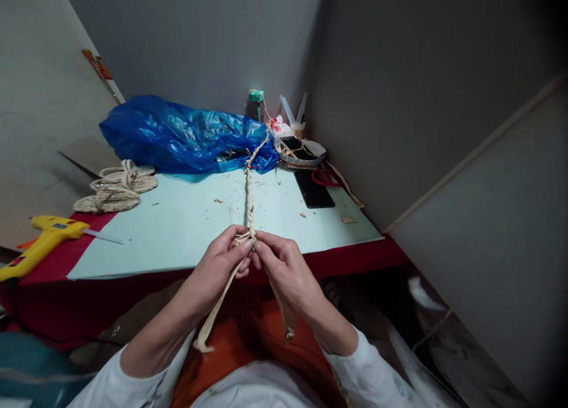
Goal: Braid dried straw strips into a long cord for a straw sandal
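A pale braided cord of flat natural fibre runs from my hands across the table and up to a green-capped bottle at the back, where it loops round the top. Both hands meet at the near end of the braid, just over the table's front edge. My left hand pinches the strands between thumb and fingers. Close against it, my right hand pinches the same spot. Loose fibre strips hang down from the hands toward my lap. The exact crossing of the strands is partly hidden by my fingers.
A blue plastic bag lies at the back. On the left are woven fibre slippers and a yellow glue gun. To the right sit a black phone, red-handled scissors and a round basket. Fibre scraps dot the pale sheet.
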### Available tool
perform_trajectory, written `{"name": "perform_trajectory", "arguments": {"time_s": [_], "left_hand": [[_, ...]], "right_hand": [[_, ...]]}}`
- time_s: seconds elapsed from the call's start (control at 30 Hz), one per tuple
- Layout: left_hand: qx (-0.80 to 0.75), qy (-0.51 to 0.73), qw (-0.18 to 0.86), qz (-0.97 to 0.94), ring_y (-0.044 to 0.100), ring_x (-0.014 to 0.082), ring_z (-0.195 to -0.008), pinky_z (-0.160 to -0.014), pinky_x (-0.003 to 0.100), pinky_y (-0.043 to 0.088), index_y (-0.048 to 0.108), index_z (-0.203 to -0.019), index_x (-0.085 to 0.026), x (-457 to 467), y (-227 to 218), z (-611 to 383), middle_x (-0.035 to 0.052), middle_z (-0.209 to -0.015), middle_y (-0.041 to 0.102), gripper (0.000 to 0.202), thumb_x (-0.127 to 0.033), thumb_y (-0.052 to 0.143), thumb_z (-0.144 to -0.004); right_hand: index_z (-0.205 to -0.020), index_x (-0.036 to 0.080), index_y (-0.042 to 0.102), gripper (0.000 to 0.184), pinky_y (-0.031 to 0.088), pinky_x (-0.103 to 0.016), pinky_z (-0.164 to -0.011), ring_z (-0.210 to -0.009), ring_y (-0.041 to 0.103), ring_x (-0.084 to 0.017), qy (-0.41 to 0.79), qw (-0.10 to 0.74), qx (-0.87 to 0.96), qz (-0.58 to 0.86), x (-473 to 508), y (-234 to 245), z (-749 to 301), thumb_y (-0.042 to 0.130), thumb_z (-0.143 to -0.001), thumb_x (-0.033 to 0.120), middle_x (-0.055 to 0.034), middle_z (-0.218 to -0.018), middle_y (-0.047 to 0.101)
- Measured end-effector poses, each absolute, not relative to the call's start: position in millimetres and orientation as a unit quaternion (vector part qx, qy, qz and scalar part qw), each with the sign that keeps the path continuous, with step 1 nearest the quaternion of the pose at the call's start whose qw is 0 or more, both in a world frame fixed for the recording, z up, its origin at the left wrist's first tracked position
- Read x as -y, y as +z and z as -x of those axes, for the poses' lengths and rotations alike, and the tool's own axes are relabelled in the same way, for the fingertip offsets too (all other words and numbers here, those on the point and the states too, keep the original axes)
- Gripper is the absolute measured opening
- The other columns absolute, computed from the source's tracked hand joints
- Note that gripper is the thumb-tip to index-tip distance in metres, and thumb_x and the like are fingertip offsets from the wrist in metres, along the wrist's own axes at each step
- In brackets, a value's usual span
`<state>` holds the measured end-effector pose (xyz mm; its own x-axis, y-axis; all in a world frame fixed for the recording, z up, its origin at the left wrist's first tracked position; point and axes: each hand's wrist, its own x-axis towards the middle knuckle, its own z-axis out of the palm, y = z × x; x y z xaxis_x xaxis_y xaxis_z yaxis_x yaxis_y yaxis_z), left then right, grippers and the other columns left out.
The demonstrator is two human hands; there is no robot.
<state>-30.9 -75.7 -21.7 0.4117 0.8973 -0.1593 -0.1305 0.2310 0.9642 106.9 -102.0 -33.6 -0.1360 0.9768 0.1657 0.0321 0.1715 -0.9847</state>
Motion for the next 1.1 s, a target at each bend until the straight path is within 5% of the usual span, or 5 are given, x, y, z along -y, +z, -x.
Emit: {"name": "perform_trajectory", "arguments": {"time_s": [0.2,0.37,0.8,1.1], "left_hand": [[-0.357,0.308,0.794,-0.384,0.015,0.0005,-0.044,-0.038,0.012,0.011,0.049,-0.084,-0.016,70.5,-23.0,41.9,-0.0086,-0.059,0.036,0.018,-0.02,0.066,-0.079],[-0.368,0.315,0.793,-0.368,0.006,0.0029,-0.045,-0.036,0.013,0.008,0.045,-0.074,-0.018,75.4,-29.0,42.7,-0.0118,-0.054,0.019,0.023,-0.027,0.064,-0.081],[-0.489,0.371,0.601,-0.512,0.025,0.0042,-0.048,-0.043,0.016,0.018,0.05,-0.074,-0.016,85.8,-42.5,31.4,-0.0086,-0.058,0.034,0.028,-0.039,0.064,-0.078],[-0.446,0.342,0.68,-0.47,0.019,0.0044,-0.043,-0.041,0.018,0.011,0.049,-0.077,-0.017,88.4,-41.8,34.7,-0.0102,-0.049,0.034,0.027,-0.041,0.059,-0.083]], "right_hand": [[-0.085,0.017,0.057,0.023,0.034,-0.022,-0.061,-0.059,0.044,-0.01,0.392,0.435,0.656,0.476,102.9,-35.8,-106.9,0.038,-0.095,0.025,0.0026,-0.063,0.051],[-0.093,0.019,0.057,0.021,0.031,-0.023,-0.059,-0.056,0.044,-0.011,0.277,0.356,0.718,0.53,111.4,-30.0,-111.3,0.038,-0.096,0.024,0.0009,-0.066,0.056],[-0.086,0.019,0.053,0.017,0.028,-0.028,-0.053,-0.059,0.048,-0.016,-0.009,0.241,0.765,0.597,126.5,-40.5,-108.2,0.039,-0.094,0.012,-0.0046,-0.077,0.057],[-0.102,0.016,0.053,0.02,0.045,-0.028,-0.067,-0.075,0.054,-0.017,0.053,0.363,0.742,0.561,153.7,-57.7,-82.5,0.039,-0.091,0.009,-0.0059,-0.086,0.055]]}}
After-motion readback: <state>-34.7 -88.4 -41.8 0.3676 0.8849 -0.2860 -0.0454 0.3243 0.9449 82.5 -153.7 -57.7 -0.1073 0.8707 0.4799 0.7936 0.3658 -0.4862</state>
